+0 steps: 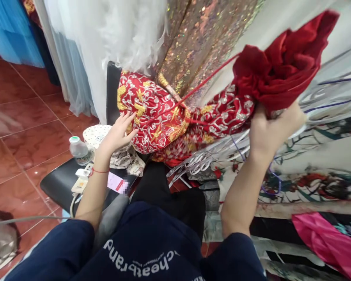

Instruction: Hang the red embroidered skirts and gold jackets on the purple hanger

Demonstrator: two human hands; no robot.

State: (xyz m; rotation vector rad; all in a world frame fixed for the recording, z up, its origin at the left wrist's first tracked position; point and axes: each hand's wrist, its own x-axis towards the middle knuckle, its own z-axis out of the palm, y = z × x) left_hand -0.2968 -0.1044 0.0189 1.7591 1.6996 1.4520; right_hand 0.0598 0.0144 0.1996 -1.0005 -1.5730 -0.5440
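Note:
A red embroidered garment [155, 113] with gold and silver patterns lies across a dark seat and stretches up to the right. My right hand [270, 130] grips its gathered upper part. Plain, shiny red cloth [292, 66] bulges out in folds above that fist. My left hand [118, 132] rests at the garment's left edge, palm down, with its fingers spread. From the bunched end a thin red cord [207, 80] runs down across the embroidery. The far side of the garment is hidden.
On a black seat [57, 183] at left are a plastic bottle [79, 149], a power strip [79, 184], a pink card [115, 182] and dotted cloth [95, 133]. White hangers [200, 160] crowd the right. Sequined fabric [190, 47] and white tulle [128, 31] hang behind.

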